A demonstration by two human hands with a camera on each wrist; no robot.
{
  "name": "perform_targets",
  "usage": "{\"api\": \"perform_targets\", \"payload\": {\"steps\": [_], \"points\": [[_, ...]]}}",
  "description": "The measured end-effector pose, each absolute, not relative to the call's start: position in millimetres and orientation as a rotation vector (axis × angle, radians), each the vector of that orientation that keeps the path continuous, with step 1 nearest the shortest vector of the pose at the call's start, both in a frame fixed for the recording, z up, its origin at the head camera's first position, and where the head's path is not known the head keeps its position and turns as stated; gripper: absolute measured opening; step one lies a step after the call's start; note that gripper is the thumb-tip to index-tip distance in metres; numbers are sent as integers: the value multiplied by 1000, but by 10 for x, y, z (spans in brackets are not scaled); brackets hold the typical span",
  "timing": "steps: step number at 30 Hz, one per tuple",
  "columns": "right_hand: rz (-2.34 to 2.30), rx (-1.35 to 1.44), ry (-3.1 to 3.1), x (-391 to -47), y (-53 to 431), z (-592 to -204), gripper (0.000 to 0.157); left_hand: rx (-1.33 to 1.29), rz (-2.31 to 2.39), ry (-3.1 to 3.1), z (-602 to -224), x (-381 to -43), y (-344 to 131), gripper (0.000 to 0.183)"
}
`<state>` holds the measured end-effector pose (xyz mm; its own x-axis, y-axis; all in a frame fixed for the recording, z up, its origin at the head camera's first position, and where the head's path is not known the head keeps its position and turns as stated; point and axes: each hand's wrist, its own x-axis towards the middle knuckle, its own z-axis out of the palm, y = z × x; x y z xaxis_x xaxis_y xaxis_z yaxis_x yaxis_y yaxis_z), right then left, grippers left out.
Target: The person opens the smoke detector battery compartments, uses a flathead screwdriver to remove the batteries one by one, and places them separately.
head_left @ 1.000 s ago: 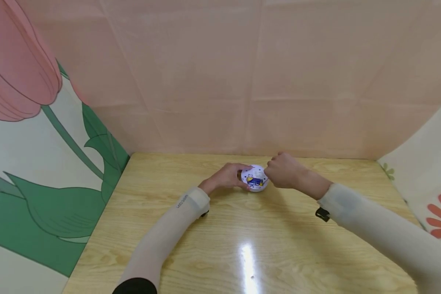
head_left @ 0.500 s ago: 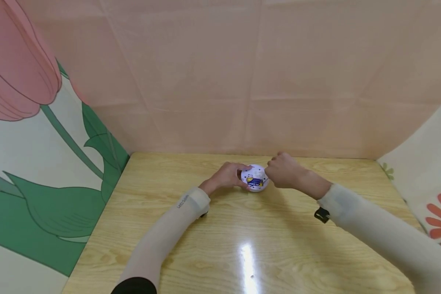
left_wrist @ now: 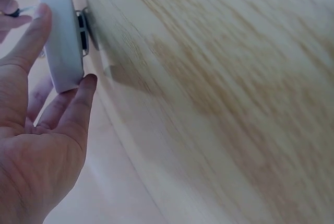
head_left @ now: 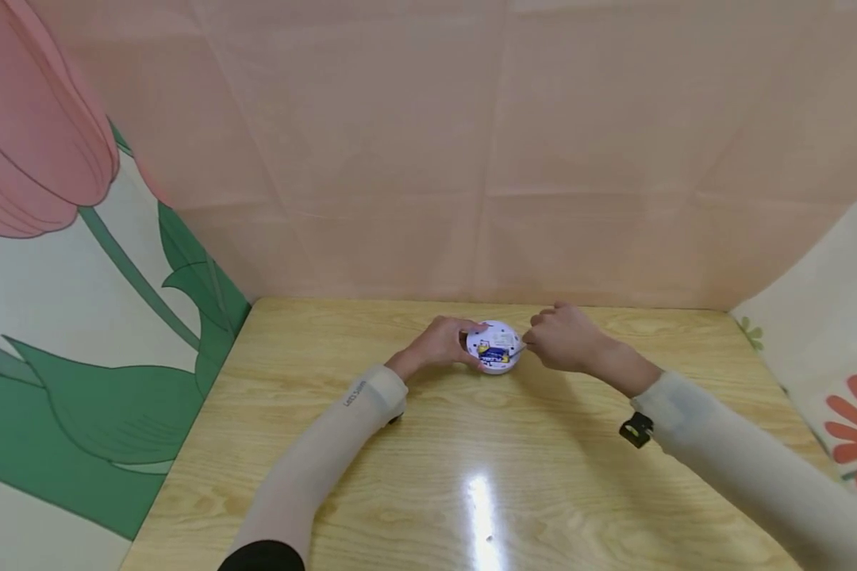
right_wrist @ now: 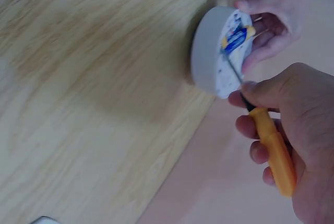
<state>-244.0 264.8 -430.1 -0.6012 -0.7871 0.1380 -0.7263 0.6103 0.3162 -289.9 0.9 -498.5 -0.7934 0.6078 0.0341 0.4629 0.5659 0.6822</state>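
A round white device [head_left: 502, 331], its dotted face turned toward me, stands tilted at the far middle of the table. My left hand [head_left: 439, 341] grips its rim from the left, thumb and fingertips on opposite edges. A blue-and-yellow battery [right_wrist: 237, 40] sits in that face. In the right wrist view my right hand [right_wrist: 308, 114] holds a screwdriver [right_wrist: 276, 153] by its orange handle. The thin metal shaft slants to the device, its tip at the battery's end. The left wrist view shows a dark and metal part [left_wrist: 82, 32] on the device's other side.
The wooden table [head_left: 371, 476] ends at a hanging pinkish cloth [head_left: 400, 198] just behind the hands. Flower-printed panels stand on the left [head_left: 114, 412] and right [head_left: 793, 317]. A small pale object [right_wrist: 44, 220] shows at the bottom of the right wrist view.
My right hand has drawn back slightly to the right and toward me, and more of the screwdriver's shaft shows. The device has shifted a little left in my left hand, which stays almost still.
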Motion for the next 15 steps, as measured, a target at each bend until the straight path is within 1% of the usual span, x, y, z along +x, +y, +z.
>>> {"api": "perform_targets", "payload": {"steps": [4, 10, 11, 15], "points": [[-224, 1231, -2526, -2462, 2750, -4407, 16, 900, 1028, 2603, -5000, -2916, 4, 79], [-43, 1233, -2544, -2497, 2884, -4589, 3, 912, 1016, 2612, -5016, -2941, -7, 79], [-9, 1229, -2550, -2505, 2913, -4628, 2, 908, 1018, 2611, -5017, -2943, -7, 79], [165, 1207, -2551, -2503, 3015, -4787, 10, 879, 1023, 2611, -5027, -2934, -3, 79]]}}
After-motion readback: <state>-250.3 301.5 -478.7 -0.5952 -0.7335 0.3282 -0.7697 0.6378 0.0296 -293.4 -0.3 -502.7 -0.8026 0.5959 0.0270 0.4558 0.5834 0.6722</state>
